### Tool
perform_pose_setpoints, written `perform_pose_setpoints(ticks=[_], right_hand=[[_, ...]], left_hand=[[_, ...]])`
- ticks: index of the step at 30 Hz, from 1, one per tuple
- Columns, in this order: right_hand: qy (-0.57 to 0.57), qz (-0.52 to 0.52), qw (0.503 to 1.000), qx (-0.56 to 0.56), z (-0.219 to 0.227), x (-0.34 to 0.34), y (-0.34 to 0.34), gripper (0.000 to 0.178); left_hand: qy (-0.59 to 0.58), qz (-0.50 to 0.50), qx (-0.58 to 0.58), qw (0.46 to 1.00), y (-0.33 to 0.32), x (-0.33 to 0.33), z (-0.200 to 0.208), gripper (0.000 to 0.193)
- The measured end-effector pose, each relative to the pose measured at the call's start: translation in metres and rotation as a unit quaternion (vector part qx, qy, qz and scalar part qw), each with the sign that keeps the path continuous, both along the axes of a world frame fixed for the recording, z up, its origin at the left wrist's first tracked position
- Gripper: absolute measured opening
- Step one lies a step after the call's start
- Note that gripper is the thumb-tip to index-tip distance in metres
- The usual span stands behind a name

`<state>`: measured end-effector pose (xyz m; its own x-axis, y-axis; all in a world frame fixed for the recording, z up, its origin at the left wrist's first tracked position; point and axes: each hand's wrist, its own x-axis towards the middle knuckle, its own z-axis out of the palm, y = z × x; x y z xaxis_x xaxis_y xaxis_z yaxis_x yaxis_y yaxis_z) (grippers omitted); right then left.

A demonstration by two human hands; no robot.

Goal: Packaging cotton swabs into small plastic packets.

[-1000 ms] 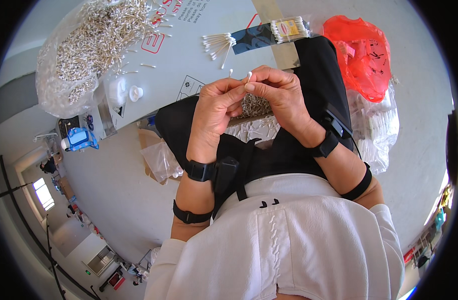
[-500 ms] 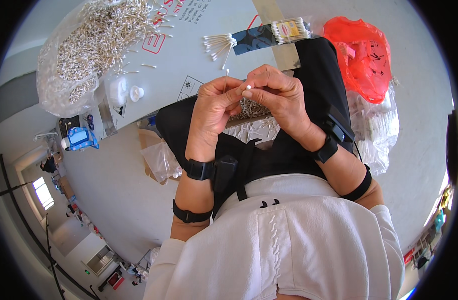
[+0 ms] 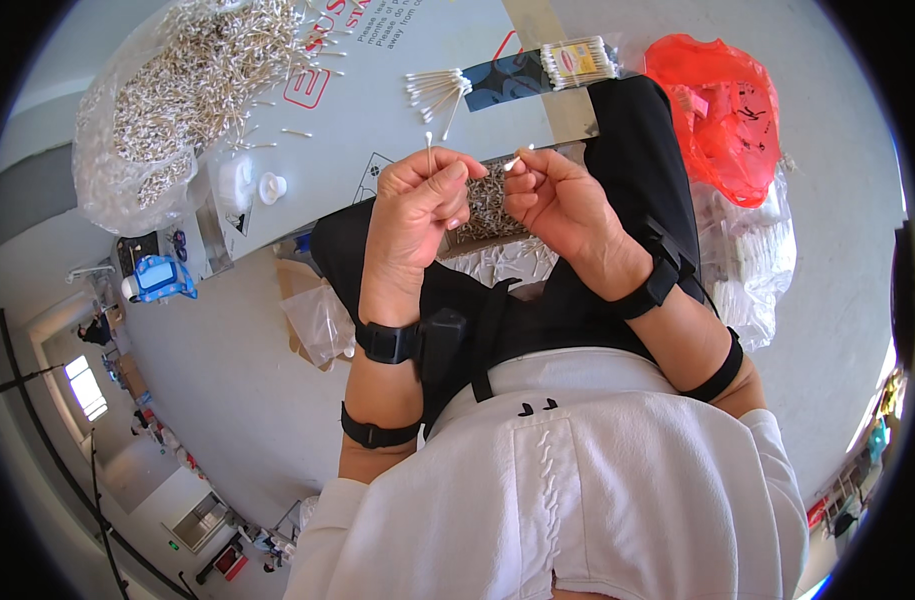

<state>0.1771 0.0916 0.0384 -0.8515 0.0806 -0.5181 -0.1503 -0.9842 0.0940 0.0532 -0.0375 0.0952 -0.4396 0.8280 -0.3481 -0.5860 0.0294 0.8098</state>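
My left hand [image 3: 412,215] is closed on a cotton swab [image 3: 429,152], whose white tip sticks up above the fingers. To its right and apart from it, my right hand [image 3: 567,210] pinches another cotton swab [image 3: 518,159] between thumb and fingertips, with a white end pointing down and left. Below and between the hands, a box of loose swabs [image 3: 489,208] rests at my lap, partly hidden by the fingers. Farther off, several swabs [image 3: 439,90] lie fanned out on the table, beside a dark strip [image 3: 507,78] and a clear pack of swabs [image 3: 579,62].
A large clear bag [image 3: 102,180] heaped with swabs stands at the far left of the table [image 3: 307,150]. Near it is a small white plastic piece [image 3: 272,187]. A red plastic bag [image 3: 717,120] and white packages in clear plastic [image 3: 747,260] are at the right.
My hands have drawn apart from where their fingertips met. The left has shifted slightly left with its swab; the right now shows a swab in its pinch.
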Motion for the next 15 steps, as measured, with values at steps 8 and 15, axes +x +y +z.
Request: perform_pose_setpoints(ticks=[8, 15], right_hand=[[0.053, 0.008, 0.995, -0.087, -0.008, 0.000, -0.004, 0.010], [-0.047, -0.001, 0.999, 0.026, -0.005, -0.005, -0.003, 0.010]], left_hand=[[0.064, -0.003, -0.058, 0.996, 0.007, 0.009, 0.002, 0.007], [0.013, 0.015, -0.011, 1.000, 0.006, 0.007, -0.008, 0.018]])
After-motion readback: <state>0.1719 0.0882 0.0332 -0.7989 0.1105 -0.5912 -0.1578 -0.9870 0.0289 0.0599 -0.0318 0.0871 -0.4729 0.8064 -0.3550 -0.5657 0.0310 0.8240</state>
